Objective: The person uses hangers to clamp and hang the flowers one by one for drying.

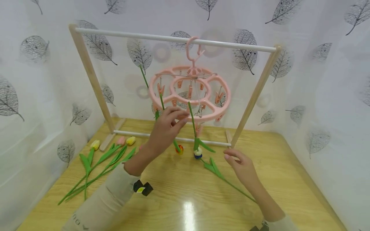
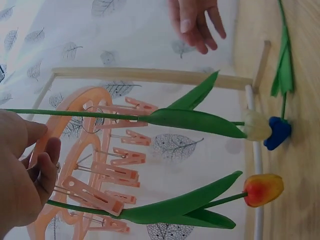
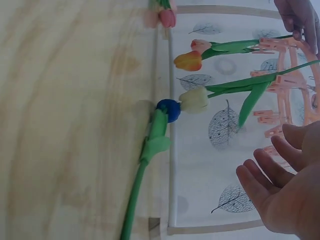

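A pink round clip hanger hangs by its hook from a white rod. Several artificial tulips hang from its clips with their heads down, among them a white tulip and an orange-red tulip. At the hanger's front rim is my left hand, fingers loosely bent beside the white tulip's stem, with a gap between thumb and fingers. My right hand, fingers relaxed, holds nothing to the right of the hanging tulips. Below the white tulip a blue tulip lies on the table, its stem running toward my right forearm.
Yellow tulips and a pink tulip lie on the left of the wooden table. The rack's wooden posts stand either side of the hanger, joined by a low white bar. A leaf-patterned curtain surrounds the table.
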A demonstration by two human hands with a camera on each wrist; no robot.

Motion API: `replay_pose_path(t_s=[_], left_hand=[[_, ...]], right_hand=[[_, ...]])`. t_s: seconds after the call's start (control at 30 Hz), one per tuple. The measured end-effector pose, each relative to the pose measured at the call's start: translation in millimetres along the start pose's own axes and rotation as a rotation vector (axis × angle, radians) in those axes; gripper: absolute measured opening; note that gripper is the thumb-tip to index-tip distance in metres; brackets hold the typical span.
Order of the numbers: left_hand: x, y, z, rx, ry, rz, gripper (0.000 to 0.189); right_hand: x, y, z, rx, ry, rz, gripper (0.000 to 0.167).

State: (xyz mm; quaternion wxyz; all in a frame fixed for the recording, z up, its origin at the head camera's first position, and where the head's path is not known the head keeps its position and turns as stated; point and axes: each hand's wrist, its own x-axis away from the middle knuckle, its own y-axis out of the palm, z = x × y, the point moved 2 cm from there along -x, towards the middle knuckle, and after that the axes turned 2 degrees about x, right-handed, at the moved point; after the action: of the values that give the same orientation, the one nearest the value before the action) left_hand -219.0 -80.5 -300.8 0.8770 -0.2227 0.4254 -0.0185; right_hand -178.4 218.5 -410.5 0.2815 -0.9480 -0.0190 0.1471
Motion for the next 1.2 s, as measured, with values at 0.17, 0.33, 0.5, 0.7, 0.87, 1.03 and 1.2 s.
replay_pose_path(t_s=[0.17, 0.33, 0.5, 0.7, 0.87, 1.03, 1.2], left_hand=[[-0.3, -6.5, -3.0, -0.010, -0.040, -0.031, 0.021], [-1.7, -15.6, -4.7, -0.043, -0.090, -0.062, 0.021], [-3.2, -24.6, -9.0, -0.044, -0.079, -0.076, 0.021], [-6.1, -34.4, -16.7, 0.009, -0.076, -0.111, 0.021], [-7.7, -40.4, -22.2, 0.012, -0.074, -0.112, 0.023], [-8.9, -44.9, -27.6, 0.053, -0.077, -0.108, 0.021], [-10.1, -49.9, -33.1, 0.132, -0.102, -0.094, 0.018]], right_hand=[[8.8, -3, 10, 0.046, 0.004, -0.052, 0.037], [16.4, -10, 26, 0.133, 0.024, -0.089, 0.032], [26.2, -16, 42, 0.198, 0.027, -0.151, 0.033], [40.5, -25, 49, 0.288, -0.031, -0.194, 0.030], [50.9, -33, 49, 0.331, -0.011, -0.239, 0.027], [60.7, -39, 51, 0.326, 0.035, -0.308, 0.029], [65.7, -44, 54, 0.363, 0.084, -0.349, 0.032]])
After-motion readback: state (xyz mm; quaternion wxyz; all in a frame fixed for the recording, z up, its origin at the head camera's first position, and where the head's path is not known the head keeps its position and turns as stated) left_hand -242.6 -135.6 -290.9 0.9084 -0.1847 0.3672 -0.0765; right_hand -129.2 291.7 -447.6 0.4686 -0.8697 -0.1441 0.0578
